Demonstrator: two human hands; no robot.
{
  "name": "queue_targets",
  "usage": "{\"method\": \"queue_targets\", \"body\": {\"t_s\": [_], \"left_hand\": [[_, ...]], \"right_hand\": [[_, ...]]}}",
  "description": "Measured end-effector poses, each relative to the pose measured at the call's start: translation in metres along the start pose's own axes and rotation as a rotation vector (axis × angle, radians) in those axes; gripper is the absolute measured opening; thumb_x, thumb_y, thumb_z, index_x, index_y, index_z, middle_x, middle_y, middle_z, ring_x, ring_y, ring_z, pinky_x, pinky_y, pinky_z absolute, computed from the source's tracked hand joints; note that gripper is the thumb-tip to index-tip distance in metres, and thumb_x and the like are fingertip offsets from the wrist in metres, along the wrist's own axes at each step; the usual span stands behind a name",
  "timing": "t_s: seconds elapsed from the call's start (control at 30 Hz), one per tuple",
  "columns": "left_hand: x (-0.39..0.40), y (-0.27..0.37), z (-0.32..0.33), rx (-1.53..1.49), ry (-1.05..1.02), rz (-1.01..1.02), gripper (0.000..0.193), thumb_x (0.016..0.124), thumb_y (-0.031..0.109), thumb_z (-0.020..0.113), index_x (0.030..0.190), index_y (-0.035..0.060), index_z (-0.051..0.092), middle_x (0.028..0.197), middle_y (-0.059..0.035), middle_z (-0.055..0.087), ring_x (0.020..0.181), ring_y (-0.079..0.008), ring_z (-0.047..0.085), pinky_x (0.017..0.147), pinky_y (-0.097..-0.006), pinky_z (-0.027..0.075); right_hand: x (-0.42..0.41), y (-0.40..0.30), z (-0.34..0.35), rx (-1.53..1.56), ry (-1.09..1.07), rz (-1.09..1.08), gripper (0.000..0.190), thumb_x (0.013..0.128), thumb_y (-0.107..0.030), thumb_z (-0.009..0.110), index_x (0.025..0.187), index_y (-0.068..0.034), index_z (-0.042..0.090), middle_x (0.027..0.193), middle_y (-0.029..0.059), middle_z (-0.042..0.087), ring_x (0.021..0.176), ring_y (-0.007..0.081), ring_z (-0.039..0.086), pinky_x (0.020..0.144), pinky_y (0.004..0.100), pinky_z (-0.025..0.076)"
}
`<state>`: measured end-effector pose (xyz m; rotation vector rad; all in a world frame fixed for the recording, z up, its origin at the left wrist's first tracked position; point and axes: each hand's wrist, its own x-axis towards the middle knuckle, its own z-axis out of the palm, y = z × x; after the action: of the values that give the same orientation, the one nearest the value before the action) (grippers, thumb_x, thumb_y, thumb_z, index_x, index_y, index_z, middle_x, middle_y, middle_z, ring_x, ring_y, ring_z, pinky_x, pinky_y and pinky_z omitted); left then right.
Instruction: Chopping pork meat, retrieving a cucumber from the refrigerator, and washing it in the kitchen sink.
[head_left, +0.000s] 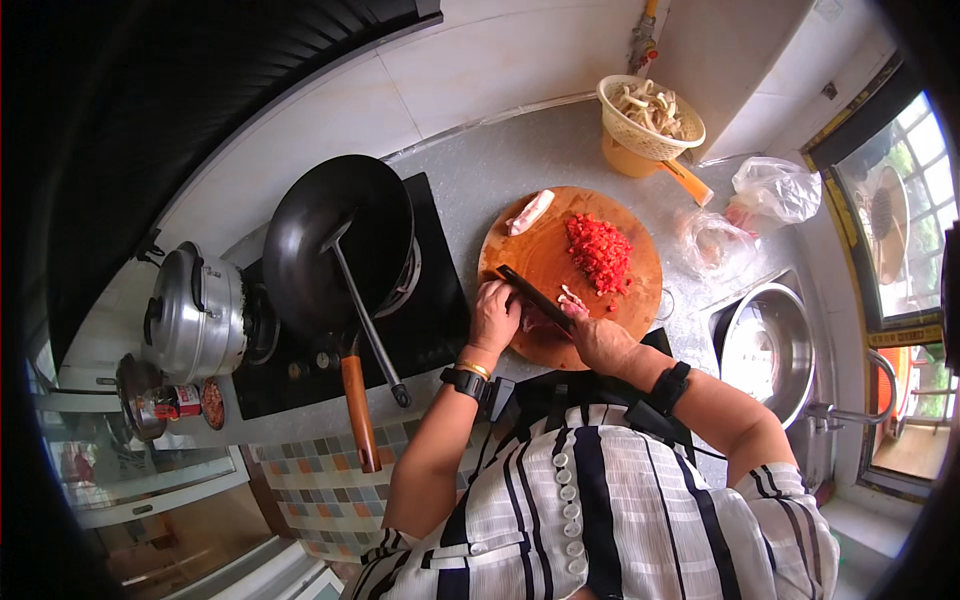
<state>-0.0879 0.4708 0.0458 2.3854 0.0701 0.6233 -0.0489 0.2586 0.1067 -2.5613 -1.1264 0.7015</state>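
Observation:
On the round wooden cutting board (499, 255), my right hand (606, 343) grips a kitchen knife (536, 298), its dark blade slanting up and left. My left hand (495, 316), fingers curled, presses on a piece of raw meat (531, 318) close to the blade; the hand and knife hide part of it. Several thin cut meat slices (573, 302) lie on the blade's other side. Farther up the board is a heap of chopped red peppers (600, 251). A pale, fatty strip of meat (531, 213) rests at the upper left edge.
Left of the board, a black wok (315, 225) holding a metal-handled spatula (360, 300) sits on the cooktop (442, 300). An aluminium pot (195, 315) stands beyond. At right are a basket of mushrooms (652, 112), plastic bags (776, 187) and a steel basin (799, 360) in the sink.

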Motion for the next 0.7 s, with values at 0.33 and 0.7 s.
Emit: {"method": "queue_targets", "body": {"t_s": [0.33,0.7], "left_hand": [[0.003,-0.005,-0.007,-0.029,-0.022,0.047,0.008,0.074,0.003,0.06,0.082,0.003,0.059,0.082,-0.0136,0.06,0.081,-0.0343,0.058,0.072,-0.0406,0.049],[-0.012,0.022,0.007,-0.033,0.044,-0.038,0.021,0.07,0.009,0.067,0.087,0.0044,0.055,0.09,-0.0138,0.057,0.091,-0.0355,0.053,0.082,-0.0428,0.043]], "right_hand": [[0.076,-0.046,-0.023,0.09,-0.019,0.075,0.025,0.082,-0.016,0.055,0.099,0.001,0.05,0.088,0.0237,0.064,0.085,0.0343,0.064,0.074,0.043,0.051],[0.066,-0.035,-0.02,0.178,0.053,0.136,0.022,0.083,-0.016,0.053,0.098,-0.001,0.051,0.085,0.0234,0.064,0.084,0.0371,0.064,0.071,0.0441,0.051]]}}
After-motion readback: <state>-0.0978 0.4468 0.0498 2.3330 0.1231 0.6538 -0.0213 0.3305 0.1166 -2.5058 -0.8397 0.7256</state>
